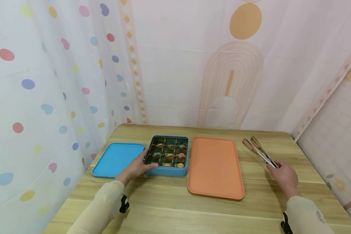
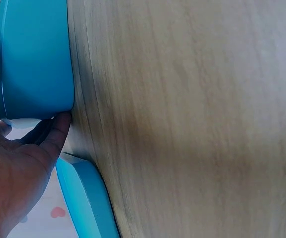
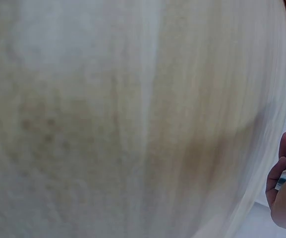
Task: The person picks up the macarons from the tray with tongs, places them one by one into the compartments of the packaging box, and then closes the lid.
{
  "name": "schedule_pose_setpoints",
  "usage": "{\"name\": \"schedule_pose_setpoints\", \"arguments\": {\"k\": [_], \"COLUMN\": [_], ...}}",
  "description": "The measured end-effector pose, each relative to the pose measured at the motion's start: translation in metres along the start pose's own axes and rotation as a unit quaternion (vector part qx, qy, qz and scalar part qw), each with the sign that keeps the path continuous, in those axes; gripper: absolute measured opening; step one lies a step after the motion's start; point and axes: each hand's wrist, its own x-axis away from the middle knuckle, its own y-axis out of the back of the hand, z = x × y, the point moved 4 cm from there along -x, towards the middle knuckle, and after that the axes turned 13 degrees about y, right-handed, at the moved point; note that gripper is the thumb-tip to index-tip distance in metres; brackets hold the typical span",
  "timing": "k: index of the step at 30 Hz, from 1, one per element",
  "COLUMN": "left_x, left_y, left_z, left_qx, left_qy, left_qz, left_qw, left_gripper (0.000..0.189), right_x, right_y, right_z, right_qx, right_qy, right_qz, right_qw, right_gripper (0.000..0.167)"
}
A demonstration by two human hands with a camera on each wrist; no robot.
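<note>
A blue box (image 1: 166, 171) holds a dark insert (image 1: 171, 141) divided into several compartments, with small pieces in them. Among these, a pink round piece (image 1: 181, 155) and a yellow round piece (image 1: 180, 165) show on the right side. My left hand (image 1: 138, 166) grips the box's near left corner, thumb along the front rim and fingers at the left side. In the left wrist view the fingers reach low along the box wall (image 2: 36, 64). To the right, my right hand (image 1: 283, 175) holds metal tongs (image 1: 260, 151) by the handle end, their tips spread apart and pointing away from me.
Left of the box lies a blue lid (image 1: 118, 159), like a shallow tray. An orange tray (image 1: 214, 167) lies between the box and the right hand. All rest on a wooden table (image 1: 175, 211), with a patterned curtain (image 1: 175, 65) behind it.
</note>
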Motion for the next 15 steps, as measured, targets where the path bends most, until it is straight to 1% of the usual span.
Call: {"name": "schedule_pose_setpoints", "arguments": {"k": [8, 15], "left_x": [-0.001, -0.002], "left_y": [-0.001, 0.0], "left_z": [0.002, 0.002], "left_qx": [-0.003, -0.009], "left_qy": [-0.002, -0.004], "left_qz": [0.0, -0.006], "left_qw": [1.0, 0.9999], "left_gripper": [0.107, 0.107], "right_x": [0.003, -0.002], "right_y": [-0.005, -0.015], "right_z": [0.002, 0.006], "right_qx": [-0.011, -0.019], "right_qy": [0.012, 0.005], "right_qz": [0.002, -0.001], "right_qw": [0.9999, 0.9998], "right_gripper": [0.051, 0.051]}}
